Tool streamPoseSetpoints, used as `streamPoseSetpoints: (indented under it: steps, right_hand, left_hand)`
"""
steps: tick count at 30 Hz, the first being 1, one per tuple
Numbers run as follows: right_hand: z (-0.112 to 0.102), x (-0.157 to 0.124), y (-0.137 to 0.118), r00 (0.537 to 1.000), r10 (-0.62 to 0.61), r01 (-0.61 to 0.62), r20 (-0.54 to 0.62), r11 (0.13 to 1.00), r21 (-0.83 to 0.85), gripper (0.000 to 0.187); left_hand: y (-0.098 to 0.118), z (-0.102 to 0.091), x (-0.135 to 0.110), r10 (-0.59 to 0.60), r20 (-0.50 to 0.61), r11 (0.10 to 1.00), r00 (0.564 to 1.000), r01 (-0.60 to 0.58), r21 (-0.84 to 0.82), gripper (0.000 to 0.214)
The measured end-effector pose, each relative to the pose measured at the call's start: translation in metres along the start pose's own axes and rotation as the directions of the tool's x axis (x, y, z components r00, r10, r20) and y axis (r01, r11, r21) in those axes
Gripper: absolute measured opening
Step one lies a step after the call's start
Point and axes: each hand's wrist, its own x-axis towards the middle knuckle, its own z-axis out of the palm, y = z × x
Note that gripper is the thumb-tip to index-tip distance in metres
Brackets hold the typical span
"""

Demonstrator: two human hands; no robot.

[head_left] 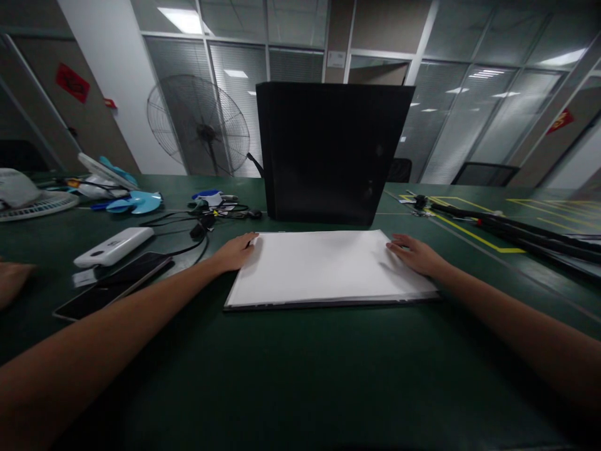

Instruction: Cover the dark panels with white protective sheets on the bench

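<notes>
head view: white paper stack point(323, 266) flat on green table point(300, 382), between hands. left hand point(233, 252) at its left edge, fingers toward sheet; cannot tell whether pinching. right hand point(417, 253) at right edge, fingers loosely spread. black panel point(333, 153) upright just behind. phone point(115, 285), white device point(115, 246) beside left forearm.

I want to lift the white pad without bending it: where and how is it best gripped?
Probably by both side edges, approached from left and right together: the white pad lies flat and wide, the left hand and right hand are at those edges, and the upright black panel crowds its far side.
</notes>
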Motion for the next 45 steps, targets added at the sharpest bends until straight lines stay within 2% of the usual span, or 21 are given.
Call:
streamPoseSetpoints:
  steps: [9,15,18,19,21,24,26,31,34,38,43,45]
  right_hand:
    - [-0.008,-0.010,-0.014,1.000,-0.021,0.020,-0.019,0.997,-0.072,0.061]
    - [-0.018,-0.021,-0.029,0.999,0.000,-0.007,-0.034,0.974,-0.224,0.051]
    - [-0.021,-0.026,-0.035,0.998,-0.022,0.001,-0.062,0.946,-0.324,0.054]
    - [-0.021,-0.027,-0.036,0.996,-0.053,0.028,-0.065,0.942,-0.333,0.057]
    - [-0.020,-0.030,-0.039,0.983,-0.180,0.161,-0.039,0.941,-0.297,0.064]
    - [-0.019,-0.034,-0.040,0.902,-0.426,0.431,0.066,0.889,-0.155,0.068]
    - [-0.018,-0.038,-0.041,0.838,-0.528,0.540,0.141,0.839,-0.064,0.067]
    - [-0.020,-0.047,-0.051,0.672,-0.688,0.697,0.273,0.713,0.079,0.077]
    - [-0.020,-0.054,-0.063,0.601,-0.728,0.740,0.331,0.663,0.114,0.086]
    - [-0.020,-0.062,-0.077,0.554,-0.757,0.775,0.347,0.621,0.117,0.084]
    - [-0.019,-0.062,-0.079,0.546,-0.774,0.786,0.322,0.606,0.124,0.074]
    - [-0.017,-0.058,-0.075,0.526,-0.792,0.803,0.310,0.582,0.126,0.073]
  left_hand:
    - [0.000,-0.001,0.001,-0.018,0.034,1.000,0.999,0.017,0.018,0.083]
    - [-0.001,0.000,0.002,-0.025,0.008,0.999,1.000,0.026,-0.025,0.079]
    - [-0.002,-0.002,0.004,-0.041,-0.001,0.998,0.999,0.041,-0.052,0.073]
    - [-0.002,-0.002,0.006,-0.042,0.005,0.998,0.999,0.042,-0.051,0.072]
    - [-0.003,-0.003,0.009,-0.046,0.023,0.998,0.999,0.046,-0.030,0.072]
    - [-0.005,-0.003,0.014,-0.065,0.052,0.998,0.997,0.064,0.024,0.072]
    - [-0.006,-0.001,0.017,-0.086,0.052,0.995,0.995,0.083,0.057,0.075]
    - [-0.008,0.003,0.018,-0.122,0.066,0.990,0.990,0.117,0.074,0.081]
    - [-0.008,0.004,0.019,-0.133,0.083,0.990,0.988,0.127,0.068,0.083]
    - [-0.009,0.006,0.021,-0.133,0.083,0.990,0.988,0.128,0.066,0.081]
    - [-0.008,0.006,0.023,-0.142,0.078,0.989,0.987,0.138,0.056,0.081]
    - [-0.006,0.006,0.024,-0.150,0.067,0.987,0.986,0.146,0.060,0.080]
